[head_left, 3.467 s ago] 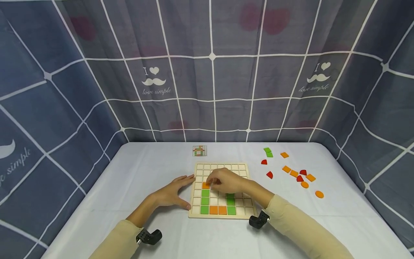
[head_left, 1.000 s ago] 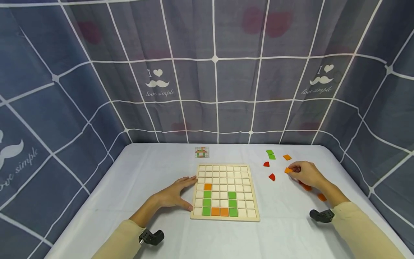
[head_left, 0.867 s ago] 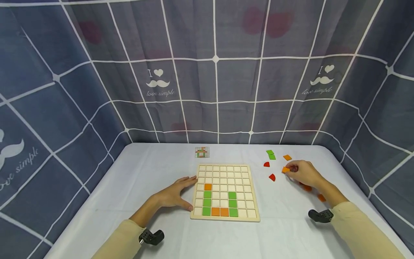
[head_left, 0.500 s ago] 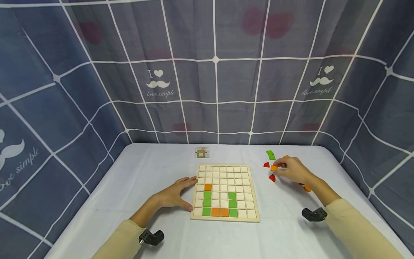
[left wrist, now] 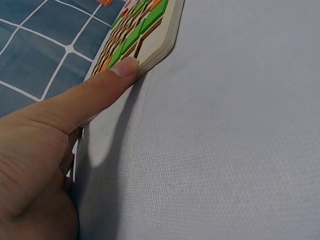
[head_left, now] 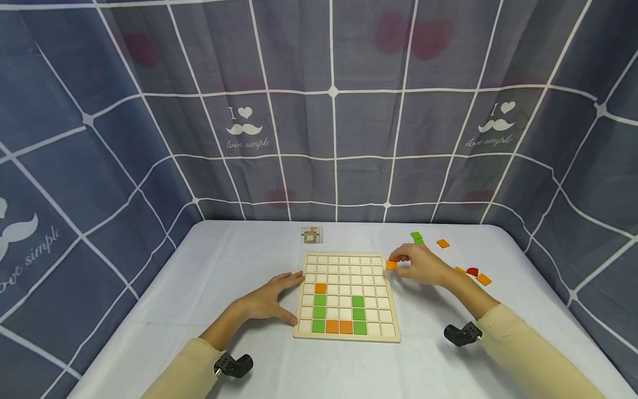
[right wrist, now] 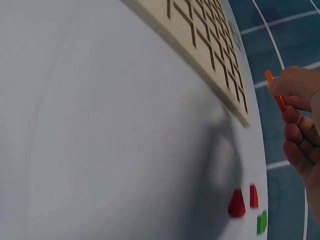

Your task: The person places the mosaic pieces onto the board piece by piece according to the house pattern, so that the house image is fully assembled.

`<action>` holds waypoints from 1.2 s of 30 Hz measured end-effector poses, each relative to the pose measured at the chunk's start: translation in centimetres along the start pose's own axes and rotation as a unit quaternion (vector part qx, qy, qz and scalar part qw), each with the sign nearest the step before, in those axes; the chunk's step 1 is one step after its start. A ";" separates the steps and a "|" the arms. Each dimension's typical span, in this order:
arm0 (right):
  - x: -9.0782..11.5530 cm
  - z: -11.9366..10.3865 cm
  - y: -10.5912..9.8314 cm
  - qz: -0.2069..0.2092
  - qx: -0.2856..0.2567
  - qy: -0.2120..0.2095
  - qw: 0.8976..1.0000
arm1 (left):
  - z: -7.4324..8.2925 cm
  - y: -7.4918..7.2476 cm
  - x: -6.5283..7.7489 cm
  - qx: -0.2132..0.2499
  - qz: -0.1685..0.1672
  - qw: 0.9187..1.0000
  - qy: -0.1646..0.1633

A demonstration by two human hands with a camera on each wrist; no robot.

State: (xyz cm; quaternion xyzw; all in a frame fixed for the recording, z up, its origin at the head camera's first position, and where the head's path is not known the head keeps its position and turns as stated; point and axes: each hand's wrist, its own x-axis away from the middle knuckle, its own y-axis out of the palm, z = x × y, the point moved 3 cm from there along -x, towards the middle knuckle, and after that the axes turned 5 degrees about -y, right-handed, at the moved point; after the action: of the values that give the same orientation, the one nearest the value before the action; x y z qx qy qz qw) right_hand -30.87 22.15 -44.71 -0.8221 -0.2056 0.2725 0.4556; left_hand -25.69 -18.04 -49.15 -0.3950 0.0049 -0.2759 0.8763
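Note:
A pale wooden grid board lies mid-table in the head view, with orange tiles and green tiles set in some cells. My left hand rests at its left side, fingers spread; in the left wrist view the thumb touches the board's edge. Between thumb and fingers, my right hand pinches an orange square tile by the board's upper right edge. The right wrist view has this tile edge-on, raised above the table.
Behind the board lies a small patterned card. To the right are green tiles, orange tiles and a red piece. Two red pieces show in the right wrist view. A checked curtain stands behind the table.
My right hand left the board, took an orange tile from the loose pieces and has carried it leftward to the board's right edge. The left hand stays in place.

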 end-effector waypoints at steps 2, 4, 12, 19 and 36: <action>-0.5 -0.9 0.7 -0.007 -0.006 -0.015 1.000 | 0.0 0.0 0.0 0.000 0.000 1.000 0.000; -1.0 -1.8 1.3 -0.016 -0.012 -0.028 0.999 | 0.0 0.0 -0.1 0.000 0.000 1.000 -0.001; -2.6 -4.9 3.8 -0.039 -0.030 -0.072 0.996 | 0.0 0.0 -0.1 0.001 0.001 1.000 0.000; -4.1 -6.8 6.0 -0.049 -0.033 -0.118 0.991 | 0.1 0.0 -0.1 0.002 0.000 1.000 -0.001; -6.4 -8.2 9.4 -0.107 -0.046 -0.118 0.986 | 0.0 0.0 0.0 0.001 -0.001 1.000 -0.008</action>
State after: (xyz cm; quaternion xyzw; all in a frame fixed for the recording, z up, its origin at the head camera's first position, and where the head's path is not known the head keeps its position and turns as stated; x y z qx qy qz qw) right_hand -29.67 8.45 -47.59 -0.7775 -0.3568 0.3073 0.4168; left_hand -25.66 -18.03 -49.13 -0.3959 -0.0024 -0.2733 0.8767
